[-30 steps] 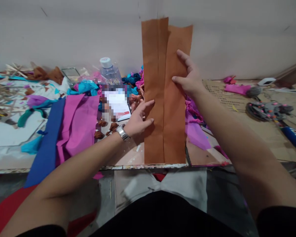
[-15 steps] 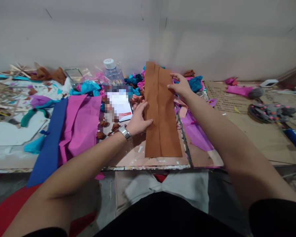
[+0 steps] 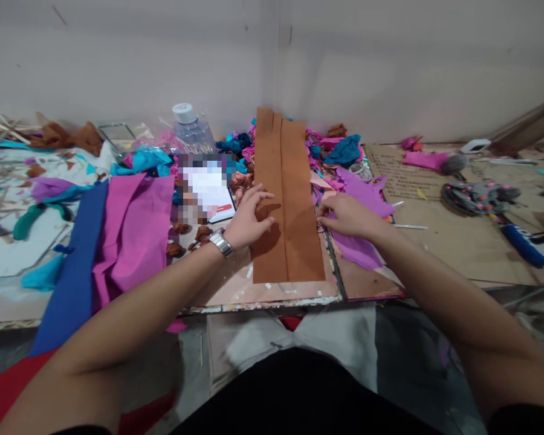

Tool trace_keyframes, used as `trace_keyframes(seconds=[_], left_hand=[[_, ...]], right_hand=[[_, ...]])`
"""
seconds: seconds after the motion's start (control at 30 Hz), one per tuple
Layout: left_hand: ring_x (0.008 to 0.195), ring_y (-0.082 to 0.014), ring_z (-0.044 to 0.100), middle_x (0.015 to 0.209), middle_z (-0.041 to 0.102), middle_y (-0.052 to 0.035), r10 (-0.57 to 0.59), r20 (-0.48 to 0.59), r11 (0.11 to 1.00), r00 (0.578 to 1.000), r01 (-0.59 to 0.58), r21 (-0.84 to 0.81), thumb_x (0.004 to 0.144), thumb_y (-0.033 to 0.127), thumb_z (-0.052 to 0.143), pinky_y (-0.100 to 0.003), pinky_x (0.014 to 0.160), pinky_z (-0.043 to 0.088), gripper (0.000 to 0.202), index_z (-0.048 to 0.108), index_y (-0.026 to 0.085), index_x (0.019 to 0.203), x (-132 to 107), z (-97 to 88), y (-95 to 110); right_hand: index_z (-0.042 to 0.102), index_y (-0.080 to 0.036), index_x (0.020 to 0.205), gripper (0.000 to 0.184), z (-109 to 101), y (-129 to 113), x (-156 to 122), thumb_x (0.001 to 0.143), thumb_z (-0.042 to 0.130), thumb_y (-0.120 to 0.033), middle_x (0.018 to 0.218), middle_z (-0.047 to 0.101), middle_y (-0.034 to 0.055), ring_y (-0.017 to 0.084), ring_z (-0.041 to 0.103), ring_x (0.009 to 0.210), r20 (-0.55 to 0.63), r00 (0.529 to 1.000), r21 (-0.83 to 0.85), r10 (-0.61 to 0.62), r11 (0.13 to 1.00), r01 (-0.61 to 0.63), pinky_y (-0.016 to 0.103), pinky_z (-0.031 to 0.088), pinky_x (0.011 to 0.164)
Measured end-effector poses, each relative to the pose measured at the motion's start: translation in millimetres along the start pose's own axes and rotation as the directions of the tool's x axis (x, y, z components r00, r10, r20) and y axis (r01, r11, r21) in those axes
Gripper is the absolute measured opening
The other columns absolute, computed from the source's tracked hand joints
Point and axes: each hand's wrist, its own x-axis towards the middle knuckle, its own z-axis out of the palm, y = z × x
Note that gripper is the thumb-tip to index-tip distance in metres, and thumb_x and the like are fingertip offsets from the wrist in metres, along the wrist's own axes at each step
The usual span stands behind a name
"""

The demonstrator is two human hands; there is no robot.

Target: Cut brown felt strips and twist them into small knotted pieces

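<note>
A long brown paper sheet (image 3: 288, 199), folded lengthwise with creases, lies flat on a paint-marked board (image 3: 236, 293) in front of me. My left hand (image 3: 247, 219), with a metal watch on its wrist, rests on the sheet's left edge with the fingers spread flat. My right hand (image 3: 347, 215) is at the sheet's right edge, fingers curled into a pinch against that edge. The far end of the sheet reaches into a heap of crumpled coloured tissue (image 3: 340, 148).
A phone (image 3: 206, 187) and a water bottle (image 3: 190, 128) lie left of the sheet. Further left are pink sheets (image 3: 136, 226) and a blue sheet (image 3: 72, 257). Purple paper (image 3: 358, 249) and cardboard (image 3: 439, 223) with tools lie right. The wall stands close behind.
The brown sheet, held upright a second ago, has been laid flat on the board. My right hand came down from its top to its right edge; my left hand stayed on its left side.
</note>
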Motion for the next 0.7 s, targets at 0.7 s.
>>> trace_keyframes(seconds=[0.7], left_hand=[[0.126, -0.0243, 0.066, 0.13, 0.072, -0.0087, 0.052, 0.073, 0.986, 0.996, -0.039, -0.163, 0.078, 0.016, 0.068, -0.051, 0.118, 0.048, 0.028, 0.074, 0.02, 0.105, -3, 2.0, 12]], right_hand=[[0.078, -0.013, 0.092, 0.021, 18, -22, -58, 0.094, 0.06, -0.024, 0.085, 0.073, 0.0101, 0.019, 0.059, 0.076, -0.072, 0.985, -0.082, 0.156, 0.983, -0.162, 0.029, 0.031, 0.068]])
